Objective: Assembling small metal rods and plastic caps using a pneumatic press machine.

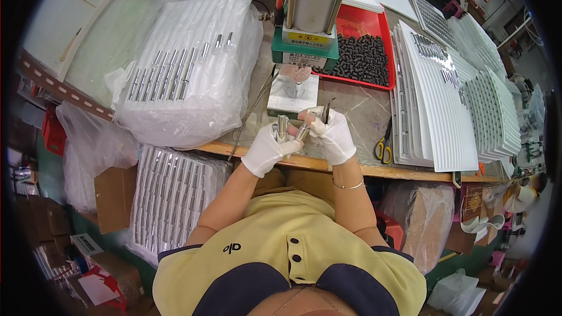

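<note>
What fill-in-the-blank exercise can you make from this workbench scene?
1. The tray of small black parts is coloured ____.
2. The gloves on the left hand and right hand are ____.
3. The scissors have black and ____ handles.
4. The bracelet circles the ____ wrist.
Missing words: red; white; yellow; right.

The white-gloved left hand (pixel 268 149) and right hand (pixel 335 138) are held close together, with fingers (pixel 317 129) curled inward at the grip. Bare fingertips (pixel 304 116) are left uncovered on the right hand. Behind the grip, the bare left forearm (pixel 232 198) and right forearm (pixel 353 199) are slanted inward, spread wider farther back from it.
</note>
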The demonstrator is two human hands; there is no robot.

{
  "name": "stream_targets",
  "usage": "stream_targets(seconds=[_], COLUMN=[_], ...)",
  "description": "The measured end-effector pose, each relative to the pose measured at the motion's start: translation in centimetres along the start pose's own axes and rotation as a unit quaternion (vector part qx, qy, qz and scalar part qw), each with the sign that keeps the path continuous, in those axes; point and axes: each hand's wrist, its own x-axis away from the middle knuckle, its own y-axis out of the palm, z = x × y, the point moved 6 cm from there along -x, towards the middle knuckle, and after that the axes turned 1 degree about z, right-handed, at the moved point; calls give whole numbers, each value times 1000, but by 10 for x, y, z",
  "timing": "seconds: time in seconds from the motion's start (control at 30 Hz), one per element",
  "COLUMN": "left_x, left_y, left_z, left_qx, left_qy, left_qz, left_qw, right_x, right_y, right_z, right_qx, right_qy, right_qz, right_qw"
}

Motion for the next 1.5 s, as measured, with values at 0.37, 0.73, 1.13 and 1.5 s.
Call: stream_targets(seconds=[0.37,0.73,1.13,1.5], left_x=[2,5,-77,-302], left_y=[4,4,-182,-234], left_z=[-10,9,261,218], left_qx=[45,-247,-602,-705], left_qy=[-65,-7,84,9], left_qz=[-6,-25,268,207], left_qw=[997,969,747,678], right_x=[-5,-23,-19,-16], right_y=[-14,-11,-131,-151], right_z=[-7,32,-17,2], right_qx=[-182,-414,-388,-336], right_qy=[-13,57,-178,-133], right_qz=[157,40,93,261], right_qw=[971,908,899,895])
